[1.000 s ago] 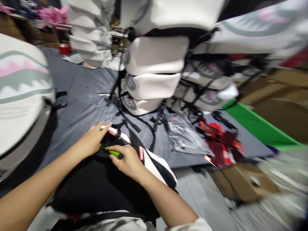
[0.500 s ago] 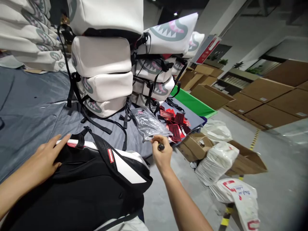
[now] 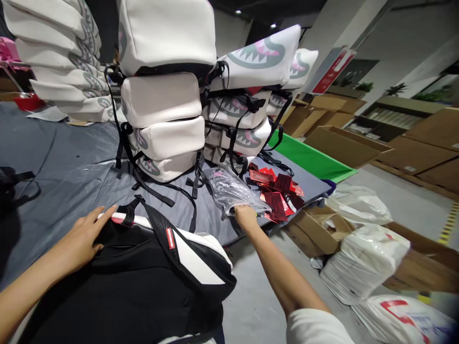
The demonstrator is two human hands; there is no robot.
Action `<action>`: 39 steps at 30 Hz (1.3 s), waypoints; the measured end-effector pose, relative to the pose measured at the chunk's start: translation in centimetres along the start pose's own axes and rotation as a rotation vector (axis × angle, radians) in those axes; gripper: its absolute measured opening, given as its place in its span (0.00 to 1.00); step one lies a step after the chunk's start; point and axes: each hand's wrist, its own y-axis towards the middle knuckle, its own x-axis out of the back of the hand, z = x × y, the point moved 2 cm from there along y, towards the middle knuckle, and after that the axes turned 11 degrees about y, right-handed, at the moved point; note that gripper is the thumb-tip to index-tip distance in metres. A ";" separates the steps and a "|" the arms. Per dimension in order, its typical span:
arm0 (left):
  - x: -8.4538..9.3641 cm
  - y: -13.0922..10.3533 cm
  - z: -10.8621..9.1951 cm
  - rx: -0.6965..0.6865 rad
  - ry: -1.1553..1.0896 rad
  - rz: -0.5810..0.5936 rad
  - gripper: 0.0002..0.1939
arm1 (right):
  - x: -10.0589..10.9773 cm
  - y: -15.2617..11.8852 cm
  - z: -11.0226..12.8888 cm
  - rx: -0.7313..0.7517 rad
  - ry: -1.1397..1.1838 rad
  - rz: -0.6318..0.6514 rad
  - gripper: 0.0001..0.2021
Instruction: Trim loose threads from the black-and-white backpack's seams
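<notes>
Two hands: the left hand (image 3: 79, 240), thumb and fingers spread, touches the backpack (image 3: 139, 282); the right hand (image 3: 245, 217) meets the bag (image 3: 229, 187), grip unclear.

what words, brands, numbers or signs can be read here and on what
No text is readable.
Red label on the backpack strap: too small.
Red cards: print too small.
Red-and-white sign: blurred.
White bag, lower right: blurred.
Pink print on the clear bag: too small.
</notes>
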 end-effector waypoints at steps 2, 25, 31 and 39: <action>0.2 0.1 -0.1 -0.005 -0.001 0.029 0.43 | -0.5 -0.5 -0.2 0.009 0.006 -0.012 0.14; 2.9 -2.3 -2.2 0.074 -0.258 -0.155 0.40 | 8.9 -12.3 20.8 0.589 1.059 -0.047 0.13; 1.0 -8.4 -1.2 0.335 -0.508 -0.354 0.35 | 9.3 -14.3 30.7 0.814 0.891 0.084 0.07; -0.4 -10.5 -0.9 0.210 -0.524 -0.308 0.50 | 8.4 -16.0 35.1 0.947 0.108 0.382 0.12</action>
